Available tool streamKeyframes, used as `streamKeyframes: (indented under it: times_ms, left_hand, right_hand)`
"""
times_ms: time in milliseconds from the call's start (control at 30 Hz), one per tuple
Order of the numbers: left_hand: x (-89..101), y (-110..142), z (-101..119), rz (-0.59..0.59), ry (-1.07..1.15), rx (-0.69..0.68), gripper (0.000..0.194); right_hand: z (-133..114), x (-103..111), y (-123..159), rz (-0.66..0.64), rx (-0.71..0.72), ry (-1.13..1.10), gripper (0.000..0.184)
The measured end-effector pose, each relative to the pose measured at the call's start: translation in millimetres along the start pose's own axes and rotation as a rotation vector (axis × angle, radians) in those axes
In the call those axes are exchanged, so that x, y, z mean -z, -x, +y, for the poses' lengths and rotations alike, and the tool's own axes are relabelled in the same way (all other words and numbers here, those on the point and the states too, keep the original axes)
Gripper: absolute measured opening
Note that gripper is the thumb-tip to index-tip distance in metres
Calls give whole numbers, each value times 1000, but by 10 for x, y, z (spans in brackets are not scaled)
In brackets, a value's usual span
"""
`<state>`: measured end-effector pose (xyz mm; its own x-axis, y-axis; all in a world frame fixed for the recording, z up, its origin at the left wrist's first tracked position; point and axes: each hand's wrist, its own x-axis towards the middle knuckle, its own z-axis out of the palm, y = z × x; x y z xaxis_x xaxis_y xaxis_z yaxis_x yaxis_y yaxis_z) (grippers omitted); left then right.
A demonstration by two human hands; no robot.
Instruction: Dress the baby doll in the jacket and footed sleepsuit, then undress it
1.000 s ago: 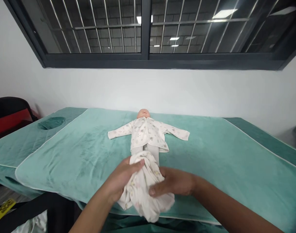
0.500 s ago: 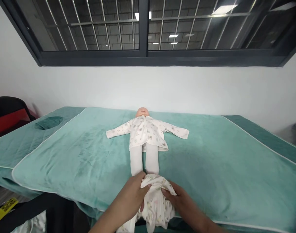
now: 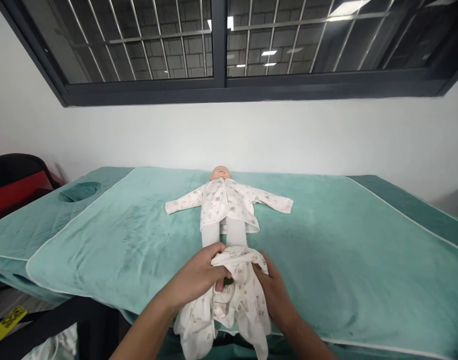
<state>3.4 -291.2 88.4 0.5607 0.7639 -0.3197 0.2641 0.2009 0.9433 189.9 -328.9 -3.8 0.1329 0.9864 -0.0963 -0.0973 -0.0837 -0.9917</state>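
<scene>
A baby doll (image 3: 220,173) lies on its back in a white patterned jacket (image 3: 217,202) with both sleeves spread out. White-covered legs (image 3: 236,234) stretch from the jacket toward me. Over the lower legs are white printed baby pants (image 3: 247,295), bunched at the waistband, with their legs hanging past the bed's front edge. My left hand (image 3: 208,272) grips the waistband on its left side, thumb on top. On the right side my right hand (image 3: 270,282) pinches the same waistband. The doll's feet are hidden by the cloth and my hands.
A green plush cover (image 3: 345,260) spreads over the bed, which has a face hole (image 3: 80,191) at the left. A black and red chair (image 3: 18,185) stands at far left. Behind the bed are a white wall (image 3: 146,135) and a barred window (image 3: 219,90).
Both hands have moved up the doll's legs, away from me, bringing the pants along. The pants' legs hang more spread out now, and less of the doll's legs shows.
</scene>
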Motion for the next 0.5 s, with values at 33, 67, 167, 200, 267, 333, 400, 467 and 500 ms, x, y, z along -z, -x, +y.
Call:
streamKeyframes:
  times_ms: [33,67,167,200,267,333,400,467,500]
  left_hand:
    - [-2,-7,17,-11,1,-8,16]
    - [-8,-9,24,-39,4,-18,19]
    - [-50,-2,-14,-153,10,-44,31]
    - [-71,-1,-39,-164,21,-61,34]
    - [-119,-6,-89,-115,36,-104,33]
    - [-171,-12,-119,-18,6,-150,30]
    - [-222,-13,-121,24,-56,-199,28]
    - [-268,-3,-107,7,-85,-226,28]
    - [-287,5,-99,1,-80,-233,27]
  right_hand:
    - [2,-22,-22,27,-12,-7,35]
    - [3,-46,-37,54,-29,-14,37]
    - [-21,-106,-39,93,-100,-54,35]
    - [-37,-123,-30,86,-123,-74,33]
    - [-78,-151,-4,73,-155,-123,31]
    - [-117,-174,25,62,-177,-159,33]
    - [-146,-188,53,56,-191,-161,37]
    - [-163,-190,81,40,-200,-133,40]
    - [-170,-187,94,15,-188,-105,42]
